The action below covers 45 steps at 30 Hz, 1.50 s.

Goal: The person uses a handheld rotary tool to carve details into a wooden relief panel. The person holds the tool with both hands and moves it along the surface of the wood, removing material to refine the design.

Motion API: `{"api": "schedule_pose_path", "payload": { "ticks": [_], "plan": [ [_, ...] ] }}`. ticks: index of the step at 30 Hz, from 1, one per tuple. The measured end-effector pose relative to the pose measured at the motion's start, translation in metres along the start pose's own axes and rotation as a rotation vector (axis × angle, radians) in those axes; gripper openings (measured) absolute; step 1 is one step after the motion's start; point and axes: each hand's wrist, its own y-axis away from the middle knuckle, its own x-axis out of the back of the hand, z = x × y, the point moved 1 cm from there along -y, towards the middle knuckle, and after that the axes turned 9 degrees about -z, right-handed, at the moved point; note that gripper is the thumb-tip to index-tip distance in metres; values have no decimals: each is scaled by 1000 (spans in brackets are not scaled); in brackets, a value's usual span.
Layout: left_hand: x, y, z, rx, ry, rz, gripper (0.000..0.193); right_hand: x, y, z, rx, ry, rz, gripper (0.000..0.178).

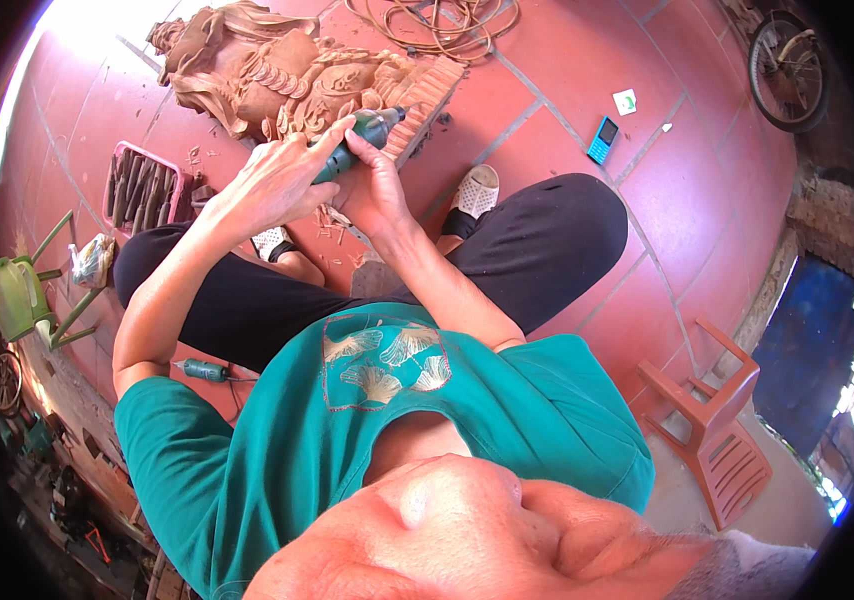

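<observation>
Both of my hands are wrapped around a green handheld rotary tool (374, 127), whose dark tip points away from me, up and to the right. My left hand (282, 180) holds it from the left, with a finger reaching over its body. On the other side, my right hand (375, 190) grips it with the thumb laid along the casing. Just beyond the hands lies a carved wooden figure (282, 80) with deep folds and round details. The tool's tip appears over the carving's near right end; contact cannot be made out. Wood chips (329, 220) lie below my hands.
Left are a pink tray (180, 190) of chisels, a green stool (15, 298) and another rotary tool (204, 370). Coiled cable (437, 35) lies beyond. To the right are a blue phone (603, 140), a wheel (787, 72) and a reddish plastic chair (712, 420).
</observation>
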Motion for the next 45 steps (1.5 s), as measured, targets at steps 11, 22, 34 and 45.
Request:
{"api": "schedule_pose_path", "payload": {
  "ticks": [11,22,34,45],
  "plan": [
    [-1,-5,-10,83,22,-40,90,9,-16,0,-30,24,-26,29],
    [1,-4,-4,36,-18,17,84,6,-15,-2,-16,32,-22,30],
    [0,-6,0,-5,14,1,84,5,-4,-5,-6,34,-3,28],
    [2,-8,5,-21,11,-16,85,3,1,-7,25,44,9,30]
  ]
}}
